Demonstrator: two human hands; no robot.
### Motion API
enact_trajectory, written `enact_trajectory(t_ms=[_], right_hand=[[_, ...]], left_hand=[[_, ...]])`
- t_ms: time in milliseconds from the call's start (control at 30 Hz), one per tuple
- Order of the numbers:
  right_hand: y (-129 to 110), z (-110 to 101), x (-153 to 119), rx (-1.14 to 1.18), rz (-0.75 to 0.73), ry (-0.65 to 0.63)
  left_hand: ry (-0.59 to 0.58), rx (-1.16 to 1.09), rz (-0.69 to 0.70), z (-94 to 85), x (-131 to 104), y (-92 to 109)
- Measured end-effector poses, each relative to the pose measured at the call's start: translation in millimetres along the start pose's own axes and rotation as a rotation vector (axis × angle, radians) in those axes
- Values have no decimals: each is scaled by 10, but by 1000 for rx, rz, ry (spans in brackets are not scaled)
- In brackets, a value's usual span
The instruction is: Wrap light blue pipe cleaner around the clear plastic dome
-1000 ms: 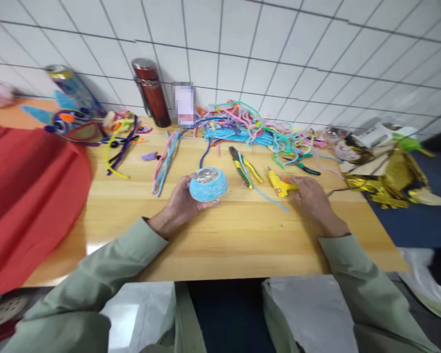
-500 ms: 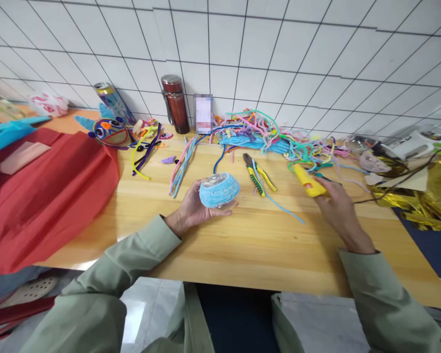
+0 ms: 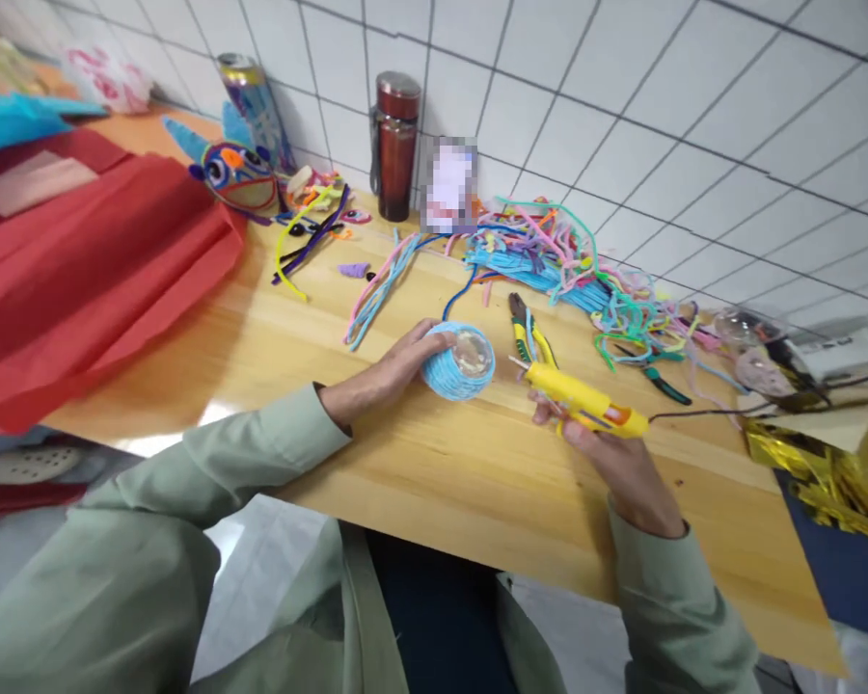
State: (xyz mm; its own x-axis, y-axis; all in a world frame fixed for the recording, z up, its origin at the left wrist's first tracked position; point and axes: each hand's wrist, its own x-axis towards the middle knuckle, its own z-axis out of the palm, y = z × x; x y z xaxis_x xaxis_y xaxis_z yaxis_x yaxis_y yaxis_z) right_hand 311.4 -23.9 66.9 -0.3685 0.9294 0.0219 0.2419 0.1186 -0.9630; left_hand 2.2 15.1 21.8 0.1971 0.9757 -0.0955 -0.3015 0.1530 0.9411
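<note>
My left hand (image 3: 397, 368) grips a round object wrapped in light blue pipe cleaner (image 3: 448, 374), its clear round end tilted up and to the right. My right hand (image 3: 600, 445) is closed around a yellow glue gun (image 3: 579, 397). The gun's metal nozzle points left toward the wrapped object, with a gap between them. Just behind the nozzle, pliers with yellow and green handles (image 3: 522, 333) lie on the table with a light blue pipe cleaner across them.
Along the wall stand a red-brown flask (image 3: 396, 149), a phone (image 3: 449, 183) and a can (image 3: 253, 106). A heap of pipe cleaners (image 3: 550, 255) lies behind the pliers. Red cloth or paper (image 3: 101, 289) covers the left; gold foil (image 3: 810, 472) lies right. The gun's cord runs right.
The glue gun has come left toward the wrapped object in my right hand, its nozzle now showing. My left hand has turned the object, and its thumb now lies on top. The view has tilted.
</note>
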Motion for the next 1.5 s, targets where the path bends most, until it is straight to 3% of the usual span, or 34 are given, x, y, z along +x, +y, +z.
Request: enact_trajectory(t_ms=[167,300,900,1500], right_hand=[[-10,114,-82,-39,63,-78],[21,139,-74,-115,22,-116],[117,194,2,-268,-87,-218],[174,182,-34,-304,-39,-217]], left_hand=[[-56,362,71,-54,-80,151],[-63,506,102,-46,-122,215],[-74,435,151,-22,-109,155],[-56,470,149,-10,-130,176]])
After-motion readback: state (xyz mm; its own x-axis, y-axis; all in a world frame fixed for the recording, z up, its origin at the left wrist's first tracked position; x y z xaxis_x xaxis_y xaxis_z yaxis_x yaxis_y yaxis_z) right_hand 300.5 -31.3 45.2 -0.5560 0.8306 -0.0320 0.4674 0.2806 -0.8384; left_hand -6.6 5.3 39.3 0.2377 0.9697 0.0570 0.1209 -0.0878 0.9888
